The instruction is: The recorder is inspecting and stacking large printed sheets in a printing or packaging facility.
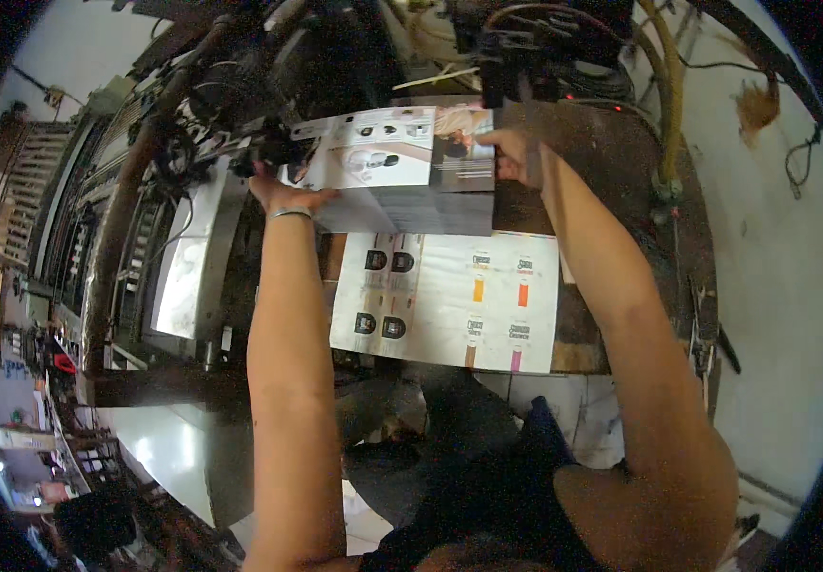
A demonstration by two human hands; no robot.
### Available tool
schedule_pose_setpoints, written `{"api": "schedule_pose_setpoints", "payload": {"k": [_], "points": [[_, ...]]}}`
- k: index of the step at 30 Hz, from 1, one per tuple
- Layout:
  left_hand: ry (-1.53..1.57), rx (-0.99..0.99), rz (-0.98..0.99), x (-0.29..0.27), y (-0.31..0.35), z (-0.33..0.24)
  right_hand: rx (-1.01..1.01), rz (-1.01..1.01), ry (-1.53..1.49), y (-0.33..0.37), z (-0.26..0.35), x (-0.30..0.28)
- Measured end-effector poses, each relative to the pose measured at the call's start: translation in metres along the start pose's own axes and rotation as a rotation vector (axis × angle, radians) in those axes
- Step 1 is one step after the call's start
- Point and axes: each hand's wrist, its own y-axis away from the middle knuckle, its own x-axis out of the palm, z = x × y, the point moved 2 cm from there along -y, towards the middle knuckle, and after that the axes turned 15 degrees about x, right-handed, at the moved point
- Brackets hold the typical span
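A thick stack of printed sheets [435,212] sits on the dark worktable, its top sheet showing product pictures and a photo at the right end. My left hand [283,194] is closed about the stack's left end, thumb along the near side and a metal bangle at the wrist; its other fingers are partly hidden. At the right end, my right hand [516,157] presses on the edge, fingers bent. Nearer to me lies a white printed sheet [445,300] with dark badge shapes and small coloured labels, just in front of the stack.
Bare brown tabletop [611,162] extends to the right. Dark machinery [545,57] with cables stands behind the stack. A yellowish hose [669,124] runs down at the right rear. On the left are a metal machine frame [125,200] and a shiny pale panel [187,257].
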Motion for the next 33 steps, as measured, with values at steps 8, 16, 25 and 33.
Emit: {"api": "schedule_pose_setpoints", "payload": {"k": [8,16,25,33], "points": [[-0.313,0.169,0.053,0.011,0.002,-0.008,-0.182,-0.841,0.921,0.088,-0.082,-0.11],[0.022,0.097,-0.071,0.027,0.025,-0.01,-0.022,-1.113,1.329,0.098,-0.16,-0.107],[-0.014,0.023,-0.014,0.016,0.017,-0.006,-0.433,-0.661,-0.071,0.03,-0.084,0.013],[-0.026,0.14,0.075,0.006,0.0,-0.006,-0.359,-0.597,-0.201,0.027,-0.082,0.016]]}}
